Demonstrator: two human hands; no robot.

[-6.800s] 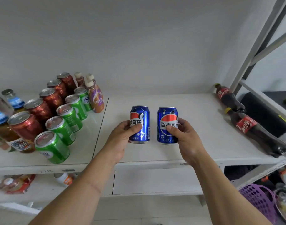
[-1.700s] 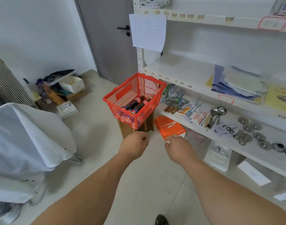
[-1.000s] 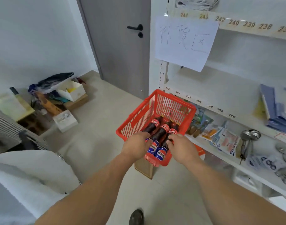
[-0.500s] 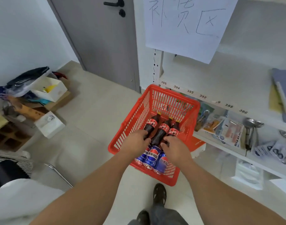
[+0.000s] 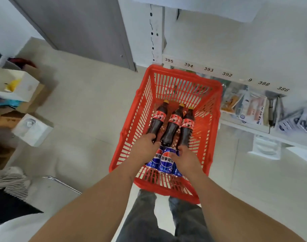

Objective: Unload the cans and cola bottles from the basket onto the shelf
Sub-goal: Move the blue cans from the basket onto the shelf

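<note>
Cola bottles (image 5: 171,125), 3 side by side, lie lengthwise, caps away; blue cans (image 5: 164,160) sit between left hand (image 5: 145,147) and right hand (image 5: 184,159), whose finger state I cannot tell.

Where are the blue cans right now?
In the red basket, at its near end, between both hands, just below the three cola bottles; blue cans.
</note>
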